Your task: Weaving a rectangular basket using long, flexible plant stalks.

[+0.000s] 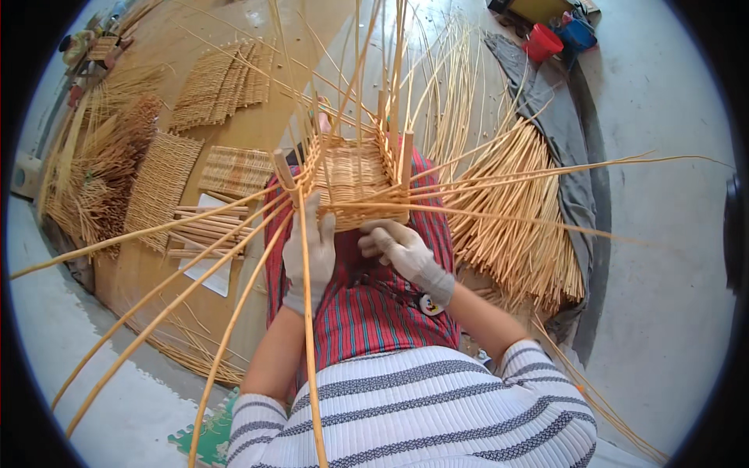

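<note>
A half-woven wicker basket with a rectangular base sits on my lap, its long loose rods reaching up and out on several sides. Thick wooden posts stand at its corners. My left hand, in a pale glove, grips the basket's near left corner, fingers up along the side and thumb in front. A long wicker rod passes over that hand toward my chest. Just below the basket's near wall is my right hand, also gloved, fingers loosely bent and apart, with nothing visible in them.
Bundled rods lie on dark cloth at the right. Woven panels, short sticks and brown bundles lie at the left. Red and blue containers stand at the far right. Loose rods stick out widely leftward and rightward.
</note>
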`<action>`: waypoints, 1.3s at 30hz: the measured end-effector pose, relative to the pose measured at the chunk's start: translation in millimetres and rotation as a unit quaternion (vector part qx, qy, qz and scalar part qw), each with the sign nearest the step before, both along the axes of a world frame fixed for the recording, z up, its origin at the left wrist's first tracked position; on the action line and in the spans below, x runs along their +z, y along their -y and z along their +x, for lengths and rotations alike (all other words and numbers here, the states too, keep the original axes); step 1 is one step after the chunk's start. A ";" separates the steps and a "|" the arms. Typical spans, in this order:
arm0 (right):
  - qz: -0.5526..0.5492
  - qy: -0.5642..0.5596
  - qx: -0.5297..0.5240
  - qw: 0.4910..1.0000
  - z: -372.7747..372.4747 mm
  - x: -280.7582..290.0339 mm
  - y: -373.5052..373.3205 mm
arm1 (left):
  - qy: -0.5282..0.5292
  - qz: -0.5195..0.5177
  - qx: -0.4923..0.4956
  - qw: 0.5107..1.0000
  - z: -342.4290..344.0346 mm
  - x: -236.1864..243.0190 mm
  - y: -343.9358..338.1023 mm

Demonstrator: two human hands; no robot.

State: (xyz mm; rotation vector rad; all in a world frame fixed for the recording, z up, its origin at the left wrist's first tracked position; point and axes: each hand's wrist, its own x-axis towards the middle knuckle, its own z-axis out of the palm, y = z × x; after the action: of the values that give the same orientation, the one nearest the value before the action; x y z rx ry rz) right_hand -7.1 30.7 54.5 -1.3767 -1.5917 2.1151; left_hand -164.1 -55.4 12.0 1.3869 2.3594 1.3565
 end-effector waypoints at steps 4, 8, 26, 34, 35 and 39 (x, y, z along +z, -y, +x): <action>0.168 -0.276 -0.439 0.838 26.6 -44.8 -1.7 | 0.239 -0.243 -0.077 0.937 -16.0 2.5 -41.1; 0.219 -0.379 -0.358 0.825 41.0 -55.1 -23.3 | 0.310 -0.295 -0.067 0.901 -27.3 0.4 -44.8; 0.548 -0.057 -0.090 0.830 -173.3 -1.6 -153.0 | 0.388 -0.117 0.004 0.914 1.1 -22.9 -39.7; 0.536 -0.308 -0.292 0.730 -39.1 -27.6 -68.5 | 0.414 -0.137 -0.045 0.899 -7.2 -25.7 -45.7; 0.579 -0.312 -0.301 0.691 -20.1 -34.7 -72.9 | 0.432 -0.126 -0.031 0.893 -6.9 -26.4 -46.1; 0.240 -0.575 -0.185 0.760 33.7 -48.4 -53.0 | 0.555 -0.047 -0.037 0.830 -1.4 -24.5 -46.4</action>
State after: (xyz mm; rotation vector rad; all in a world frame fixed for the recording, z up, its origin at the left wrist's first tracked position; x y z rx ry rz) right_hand 26.6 83.7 6.1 -0.0525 -1.0246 1.5229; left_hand -165.5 -8.9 -12.5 0.3786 1.4980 1.4056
